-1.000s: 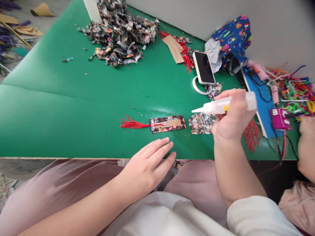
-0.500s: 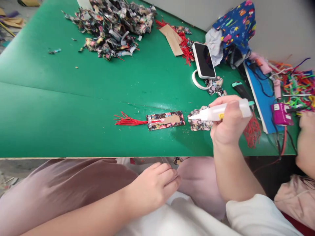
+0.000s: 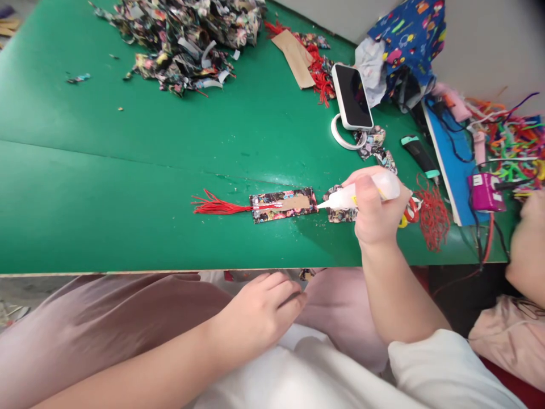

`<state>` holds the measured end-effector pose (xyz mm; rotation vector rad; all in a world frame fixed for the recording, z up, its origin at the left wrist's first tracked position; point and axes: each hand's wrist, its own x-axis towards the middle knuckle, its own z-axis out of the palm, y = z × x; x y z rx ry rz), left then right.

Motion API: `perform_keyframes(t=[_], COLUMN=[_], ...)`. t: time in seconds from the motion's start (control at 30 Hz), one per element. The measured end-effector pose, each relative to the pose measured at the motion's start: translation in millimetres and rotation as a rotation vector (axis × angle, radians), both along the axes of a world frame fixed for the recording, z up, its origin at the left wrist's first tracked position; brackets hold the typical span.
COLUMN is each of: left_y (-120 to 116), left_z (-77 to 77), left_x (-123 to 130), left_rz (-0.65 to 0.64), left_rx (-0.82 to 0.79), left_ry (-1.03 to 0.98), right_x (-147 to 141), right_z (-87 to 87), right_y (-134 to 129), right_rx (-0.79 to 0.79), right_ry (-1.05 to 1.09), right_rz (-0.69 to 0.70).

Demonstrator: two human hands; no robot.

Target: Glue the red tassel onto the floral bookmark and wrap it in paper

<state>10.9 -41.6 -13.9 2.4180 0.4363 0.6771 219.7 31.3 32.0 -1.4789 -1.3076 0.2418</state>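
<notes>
My right hand (image 3: 378, 207) is wrapped round a white squeeze glue bottle (image 3: 340, 199). The bottle's thin nozzle points left, its tip at the right end of a floral fabric bookmark (image 3: 283, 204). Brown paper and a whitish line of glue show on that strip's upper face, and a red tassel (image 3: 219, 204) trails from its left end. Partly under the bottle and hand lies another patterned fabric piece (image 3: 340, 215). My left hand (image 3: 266, 304) rests on my lap below the table edge, loosely bent, thumb apart, holding nothing visible.
A heap of fabric scraps (image 3: 187, 40) lies at the back left of the green table (image 3: 128, 227). Further right are a phone (image 3: 352, 96), a tape roll (image 3: 340, 136), a black cutter (image 3: 419, 156), red threads (image 3: 433, 218) and a purple box (image 3: 486, 192). Another person's arm (image 3: 528, 244) is at far right.
My right hand has moved left with the glue bottle, bringing the nozzle to the bookmark's right end. My left hand stays on my lap. The whole view has shifted slightly.
</notes>
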Motion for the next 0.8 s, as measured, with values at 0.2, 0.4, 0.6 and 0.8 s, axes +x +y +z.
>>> perform_keyframes(t=[0.2, 0.4, 0.6, 0.8], left_y=[1, 1, 0, -1], left_z=[0.8, 0.7, 0.0, -0.7], left_x=[0, 0, 0, 0], left_rz=[0.006, 0.005, -0.004, -0.008], left_rx=[0.015, 0.015, -0.005, -0.002], left_ry=[0.004, 0.005, -0.004, 0.006], right_x=[2, 3, 1, -1], right_z=[-2.6, -5.1, 1.7, 12.6], right_y=[1, 2, -1, -1], right_rx=[-0.018, -0.032, -0.019, 0.076], right_ry=[-0.036, -0.056, -0.017, 0.091], right_rz=[-0.001, 0.021, 0.016, 0.008])
